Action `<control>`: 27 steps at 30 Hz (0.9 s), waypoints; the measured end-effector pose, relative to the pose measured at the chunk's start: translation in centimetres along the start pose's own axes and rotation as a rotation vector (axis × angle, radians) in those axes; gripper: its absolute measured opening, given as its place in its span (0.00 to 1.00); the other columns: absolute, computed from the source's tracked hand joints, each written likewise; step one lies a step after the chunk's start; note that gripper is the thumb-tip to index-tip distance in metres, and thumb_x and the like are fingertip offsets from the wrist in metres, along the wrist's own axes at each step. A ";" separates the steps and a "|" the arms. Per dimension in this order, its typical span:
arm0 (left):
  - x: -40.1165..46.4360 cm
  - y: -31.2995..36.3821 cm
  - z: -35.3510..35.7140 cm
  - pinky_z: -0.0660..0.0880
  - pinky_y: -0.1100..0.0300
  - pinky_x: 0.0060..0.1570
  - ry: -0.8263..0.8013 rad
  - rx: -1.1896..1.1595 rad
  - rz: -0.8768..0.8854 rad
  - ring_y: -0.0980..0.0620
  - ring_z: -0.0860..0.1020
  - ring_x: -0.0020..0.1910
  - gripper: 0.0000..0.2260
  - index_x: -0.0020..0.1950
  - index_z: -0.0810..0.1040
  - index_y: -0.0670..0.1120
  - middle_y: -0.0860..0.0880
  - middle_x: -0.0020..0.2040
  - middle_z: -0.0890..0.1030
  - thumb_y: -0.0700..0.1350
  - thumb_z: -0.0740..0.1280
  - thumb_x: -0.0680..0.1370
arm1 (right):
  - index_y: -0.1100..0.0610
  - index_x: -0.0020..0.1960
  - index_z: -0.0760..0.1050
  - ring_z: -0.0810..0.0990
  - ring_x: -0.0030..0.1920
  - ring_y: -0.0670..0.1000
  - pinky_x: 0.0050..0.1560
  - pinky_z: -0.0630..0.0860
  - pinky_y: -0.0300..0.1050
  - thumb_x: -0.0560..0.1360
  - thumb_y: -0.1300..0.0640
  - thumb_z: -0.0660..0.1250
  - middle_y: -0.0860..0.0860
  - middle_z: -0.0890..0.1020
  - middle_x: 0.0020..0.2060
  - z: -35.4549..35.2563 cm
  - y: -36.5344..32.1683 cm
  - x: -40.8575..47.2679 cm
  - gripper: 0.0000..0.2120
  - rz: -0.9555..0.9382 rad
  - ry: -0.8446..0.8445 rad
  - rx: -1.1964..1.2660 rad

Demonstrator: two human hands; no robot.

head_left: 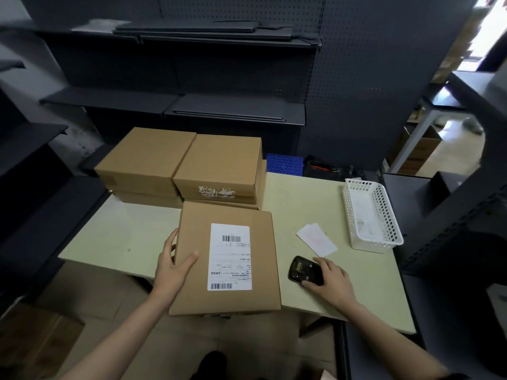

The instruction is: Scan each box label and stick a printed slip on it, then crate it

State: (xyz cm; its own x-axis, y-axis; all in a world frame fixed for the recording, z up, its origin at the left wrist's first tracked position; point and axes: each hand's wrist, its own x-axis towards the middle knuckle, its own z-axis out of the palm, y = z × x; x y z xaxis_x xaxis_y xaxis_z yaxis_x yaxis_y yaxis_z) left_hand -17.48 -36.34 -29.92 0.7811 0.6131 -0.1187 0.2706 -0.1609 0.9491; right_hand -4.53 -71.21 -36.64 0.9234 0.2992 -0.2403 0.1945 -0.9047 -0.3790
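Observation:
A brown cardboard box point(192, 292) lies at the table's front edge, overhanging it a little. A white shipping label point(230, 256) with barcodes is stuck on its top. My left hand point(172, 267) grips the box's left side, thumb on top. To the right lies a black handheld scanner point(303, 270) on the table, and my right hand point(330, 281) rests on it with fingers curled over its near end. Two white printed slips point(315, 239) lie flat just beyond the scanner.
Stacked cardboard boxes point(178, 163) fill the table's point(123, 237) back left. A white perforated basket point(371, 215) stands at the right edge. A blue crate point(284, 163) shows behind the table. Dark shelving surrounds the table on three sides.

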 end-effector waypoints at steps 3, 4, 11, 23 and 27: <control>-0.1 0.0 0.1 0.73 0.50 0.59 0.006 0.002 0.002 0.49 0.75 0.59 0.30 0.71 0.64 0.61 0.48 0.63 0.74 0.45 0.72 0.74 | 0.47 0.72 0.62 0.68 0.68 0.47 0.70 0.59 0.47 0.67 0.33 0.68 0.44 0.70 0.68 0.3 1.1 0.0 0.38 0.021 -0.040 -0.056; -0.1 0.0 0.1 0.73 0.49 0.59 0.008 0.000 -0.001 0.49 0.75 0.60 0.30 0.70 0.64 0.62 0.48 0.64 0.74 0.46 0.72 0.74 | 0.47 0.72 0.62 0.68 0.69 0.47 0.70 0.60 0.47 0.66 0.33 0.68 0.44 0.70 0.68 0.4 1.2 0.1 0.39 0.021 -0.043 -0.071; -0.2 0.2 0.2 0.73 0.47 0.61 0.014 -0.002 -0.001 0.49 0.75 0.60 0.29 0.67 0.65 0.66 0.49 0.65 0.73 0.47 0.73 0.73 | 0.47 0.70 0.64 0.70 0.65 0.48 0.62 0.65 0.47 0.67 0.35 0.69 0.45 0.72 0.65 0.2 0.7 0.9 0.37 0.051 -0.071 -0.125; 0.4 0.9 -0.8 0.71 0.46 0.65 0.045 0.014 0.097 0.52 0.73 0.64 0.31 0.68 0.66 0.66 0.55 0.66 0.72 0.47 0.74 0.72 | 0.46 0.61 0.71 0.76 0.55 0.48 0.44 0.71 0.44 0.60 0.28 0.68 0.44 0.79 0.53 -2.6 -0.5 1.7 0.35 0.091 -0.040 -0.110; 1.0 1.8 -1.1 0.70 0.46 0.65 0.094 0.069 0.144 0.51 0.72 0.64 0.32 0.70 0.65 0.65 0.53 0.66 0.71 0.49 0.74 0.71 | 0.48 0.57 0.73 0.78 0.52 0.49 0.44 0.74 0.44 0.62 0.28 0.68 0.45 0.80 0.51 -5.2 -2.3 2.1 0.32 0.068 0.014 -0.081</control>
State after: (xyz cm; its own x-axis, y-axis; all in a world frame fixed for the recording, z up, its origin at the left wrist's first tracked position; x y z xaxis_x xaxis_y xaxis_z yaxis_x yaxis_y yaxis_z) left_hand -16.89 -35.16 -28.01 0.7591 0.6493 0.0477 0.2003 -0.3026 0.9318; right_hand -1.36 -70.09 -31.64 0.9398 0.2325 -0.2506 0.1568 -0.9446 -0.2883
